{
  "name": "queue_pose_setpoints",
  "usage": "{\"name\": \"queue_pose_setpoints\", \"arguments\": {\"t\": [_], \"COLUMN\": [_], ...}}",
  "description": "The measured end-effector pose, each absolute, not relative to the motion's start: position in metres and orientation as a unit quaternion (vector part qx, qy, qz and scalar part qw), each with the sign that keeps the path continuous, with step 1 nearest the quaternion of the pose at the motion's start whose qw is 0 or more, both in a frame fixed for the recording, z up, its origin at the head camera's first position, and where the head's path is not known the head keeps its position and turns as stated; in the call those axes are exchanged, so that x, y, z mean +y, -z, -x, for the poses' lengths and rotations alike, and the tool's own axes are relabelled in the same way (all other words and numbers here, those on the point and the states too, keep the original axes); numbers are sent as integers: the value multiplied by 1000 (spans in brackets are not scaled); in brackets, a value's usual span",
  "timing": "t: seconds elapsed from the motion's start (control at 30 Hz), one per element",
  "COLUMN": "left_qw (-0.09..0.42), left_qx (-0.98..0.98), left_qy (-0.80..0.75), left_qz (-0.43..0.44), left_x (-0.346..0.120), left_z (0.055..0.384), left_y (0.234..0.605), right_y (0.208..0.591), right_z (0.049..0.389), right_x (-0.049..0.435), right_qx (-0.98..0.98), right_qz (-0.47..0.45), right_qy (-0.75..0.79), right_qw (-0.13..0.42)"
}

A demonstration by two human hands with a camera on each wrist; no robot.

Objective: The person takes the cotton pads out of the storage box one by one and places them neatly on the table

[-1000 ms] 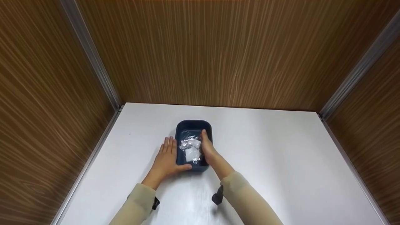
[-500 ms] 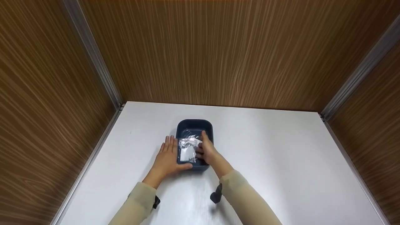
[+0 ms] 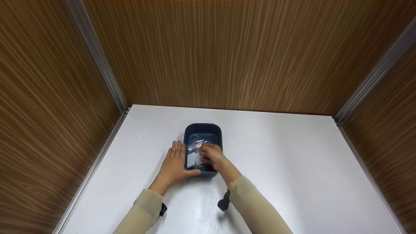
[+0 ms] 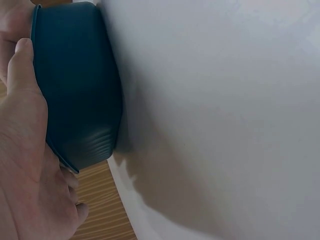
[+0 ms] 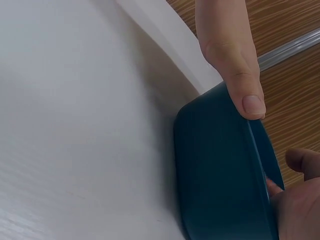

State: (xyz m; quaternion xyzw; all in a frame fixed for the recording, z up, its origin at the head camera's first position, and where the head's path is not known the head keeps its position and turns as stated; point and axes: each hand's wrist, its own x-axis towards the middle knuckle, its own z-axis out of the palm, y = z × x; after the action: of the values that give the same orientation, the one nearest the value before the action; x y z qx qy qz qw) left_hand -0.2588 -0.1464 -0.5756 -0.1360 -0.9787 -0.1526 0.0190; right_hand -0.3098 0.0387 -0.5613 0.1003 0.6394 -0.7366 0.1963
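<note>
While the left hand [image 3: 174,165] lies straight-fingered against the blue tub [image 3: 203,128], the right hand [image 3: 213,156] curls over plastic packets [image 3: 191,160] inside, grip unclear; likely light, limp, slick; best pinched by an edge.

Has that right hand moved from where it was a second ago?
Yes, slightly: judged against the white table, the right hand has reached farther left, over the clear packet in the blue tray.
</note>
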Motion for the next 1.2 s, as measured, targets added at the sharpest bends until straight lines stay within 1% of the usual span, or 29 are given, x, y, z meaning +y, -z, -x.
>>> {"name": "queue_pose_setpoints", "arguments": {"t": [0.17,0.33,0.57,0.83,1.1,1.2], "left_qw": [19,21,18,21,13,19], "left_qx": [-979,-980,-980,-981,-983,-982], "left_qy": [153,141,138,130,123,128], "left_qz": [137,141,142,142,139,138], "left_x": [-147,-148,-148,-147,-146,-147], "left_z": [260,260,259,259,261,260], "left_y": [576,576,574,575,576,575], "right_y": [564,567,571,571,568,568], "right_z": [309,309,308,309,312,312], "right_x": [36,34,32,33,37,37], "right_qx": [667,673,711,717,697,684], "right_qz": [-66,-51,-25,-28,-39,-33], "right_qy": [718,714,684,682,704,718], "right_qw": [187,183,161,140,131,125]}}
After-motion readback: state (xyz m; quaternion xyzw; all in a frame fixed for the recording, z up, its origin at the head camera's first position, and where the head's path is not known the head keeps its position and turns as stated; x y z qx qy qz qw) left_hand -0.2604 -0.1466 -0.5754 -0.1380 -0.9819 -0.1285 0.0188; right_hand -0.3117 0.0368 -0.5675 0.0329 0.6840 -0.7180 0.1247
